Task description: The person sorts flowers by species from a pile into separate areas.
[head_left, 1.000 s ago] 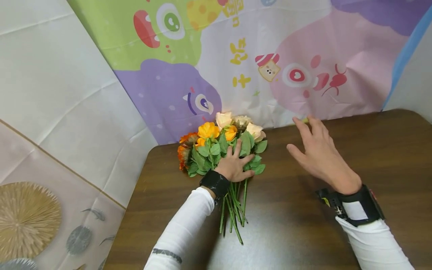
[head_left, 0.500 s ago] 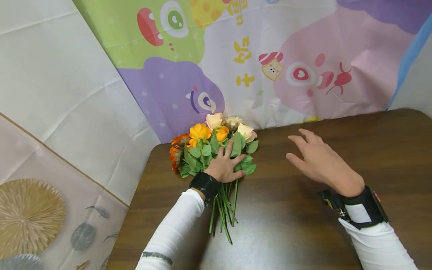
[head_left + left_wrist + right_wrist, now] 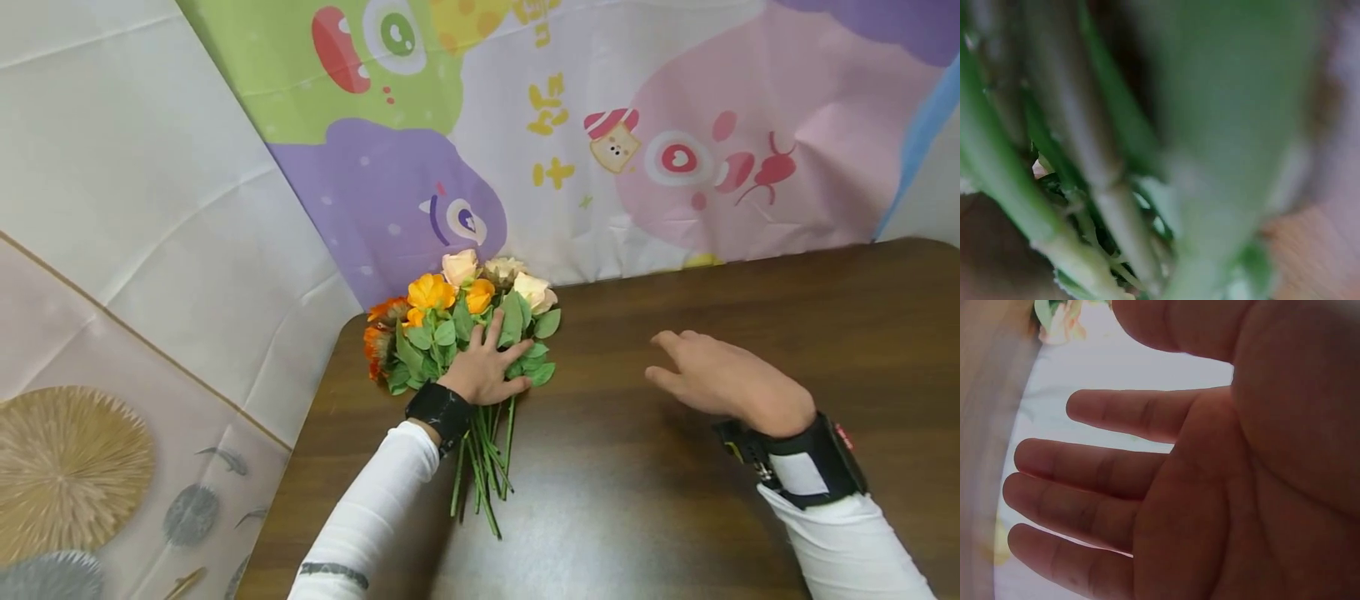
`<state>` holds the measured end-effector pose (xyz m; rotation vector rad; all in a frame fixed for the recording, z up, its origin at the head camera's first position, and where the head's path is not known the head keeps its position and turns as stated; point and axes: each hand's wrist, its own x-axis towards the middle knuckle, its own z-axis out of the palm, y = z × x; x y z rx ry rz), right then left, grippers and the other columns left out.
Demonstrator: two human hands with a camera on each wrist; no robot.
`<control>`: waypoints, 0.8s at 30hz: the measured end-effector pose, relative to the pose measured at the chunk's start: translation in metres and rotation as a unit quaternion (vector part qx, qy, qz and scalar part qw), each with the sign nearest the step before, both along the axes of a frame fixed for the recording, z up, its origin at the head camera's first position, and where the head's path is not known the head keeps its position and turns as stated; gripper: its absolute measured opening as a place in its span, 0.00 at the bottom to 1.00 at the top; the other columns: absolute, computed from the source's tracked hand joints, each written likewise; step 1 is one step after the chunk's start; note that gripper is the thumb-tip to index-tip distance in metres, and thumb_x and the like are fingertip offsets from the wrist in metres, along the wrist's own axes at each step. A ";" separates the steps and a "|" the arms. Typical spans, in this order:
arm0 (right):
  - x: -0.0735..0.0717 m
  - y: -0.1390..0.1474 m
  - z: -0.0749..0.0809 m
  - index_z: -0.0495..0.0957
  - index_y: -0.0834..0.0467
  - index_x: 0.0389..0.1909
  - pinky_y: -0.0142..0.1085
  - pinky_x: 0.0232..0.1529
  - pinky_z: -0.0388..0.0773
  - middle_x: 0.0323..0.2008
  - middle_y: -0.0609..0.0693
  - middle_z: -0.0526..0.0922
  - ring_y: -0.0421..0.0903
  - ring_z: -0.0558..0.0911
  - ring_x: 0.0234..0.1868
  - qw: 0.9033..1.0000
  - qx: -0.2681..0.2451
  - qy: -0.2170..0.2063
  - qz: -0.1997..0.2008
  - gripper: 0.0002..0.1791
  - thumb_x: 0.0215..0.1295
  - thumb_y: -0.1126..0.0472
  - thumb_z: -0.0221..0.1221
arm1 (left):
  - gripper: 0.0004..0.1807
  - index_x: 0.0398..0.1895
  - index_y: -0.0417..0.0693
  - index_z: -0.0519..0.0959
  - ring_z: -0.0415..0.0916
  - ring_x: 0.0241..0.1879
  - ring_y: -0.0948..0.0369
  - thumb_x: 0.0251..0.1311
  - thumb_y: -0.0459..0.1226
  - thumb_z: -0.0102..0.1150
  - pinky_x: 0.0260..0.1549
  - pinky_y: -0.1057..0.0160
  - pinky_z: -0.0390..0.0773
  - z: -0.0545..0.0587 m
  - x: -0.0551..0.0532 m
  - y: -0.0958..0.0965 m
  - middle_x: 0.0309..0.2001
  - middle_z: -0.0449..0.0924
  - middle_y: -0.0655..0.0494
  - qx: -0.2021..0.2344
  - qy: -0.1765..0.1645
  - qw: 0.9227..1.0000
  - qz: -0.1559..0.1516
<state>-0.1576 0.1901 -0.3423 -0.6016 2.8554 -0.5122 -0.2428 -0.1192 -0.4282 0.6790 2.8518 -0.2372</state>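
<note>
A bunch of artificial-looking flowers lies on the brown table in the head view, with orange blooms (image 3: 431,292), pale cream roses (image 3: 534,292), green leaves (image 3: 408,354) and thin green stems (image 3: 483,479) pointing toward the person. My left hand (image 3: 483,372) rests on the leaves with its fingers spread, palm down. Close up in the left wrist view, blurred stems (image 3: 1110,206) fill the picture. To the right, apart from the bunch, my right hand (image 3: 723,375) hovers over the table. Its palm (image 3: 1191,506) and straight fingers show in the right wrist view, holding nothing.
The table's (image 3: 637,500) back edge meets a cartoon-printed cloth (image 3: 570,233). A pale patterned wall covering (image 3: 187,208) stands along the left side. Black bands with devices (image 3: 810,467) sit on both wrists.
My left hand and the flower bunch have slid left along the table, against the cloth behind. The right hand has lowered toward the table. The head view has shifted slightly.
</note>
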 end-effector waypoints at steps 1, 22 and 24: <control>0.000 0.001 0.000 0.65 0.69 0.57 0.59 0.51 0.68 0.51 0.70 0.73 0.62 0.70 0.52 1.000 0.001 -0.002 -0.002 0.30 0.64 0.48 0.52 | 0.37 0.70 0.74 0.44 0.35 0.66 0.38 0.59 0.67 0.34 0.42 0.41 0.76 0.000 0.000 -0.001 0.71 0.17 0.42 0.002 0.000 1.000 -0.001; -0.001 -0.001 -0.004 0.66 0.70 0.53 0.59 0.48 0.71 0.45 0.69 0.77 0.61 0.74 0.48 1.000 0.003 0.016 0.012 0.28 0.63 0.50 0.53 | 0.35 0.70 0.74 0.44 0.36 0.66 0.40 0.61 0.64 0.36 0.42 0.40 0.75 -0.006 0.000 -0.039 0.71 0.17 0.44 0.018 0.003 1.000 0.008; -0.002 -0.001 -0.004 0.66 0.70 0.53 0.58 0.47 0.71 0.45 0.68 0.77 0.61 0.74 0.47 1.000 0.004 0.016 0.013 0.28 0.63 0.50 0.53 | 0.35 0.70 0.73 0.45 0.37 0.66 0.39 0.61 0.64 0.36 0.41 0.39 0.75 -0.006 0.001 -0.045 0.71 0.17 0.43 0.023 0.005 1.000 0.008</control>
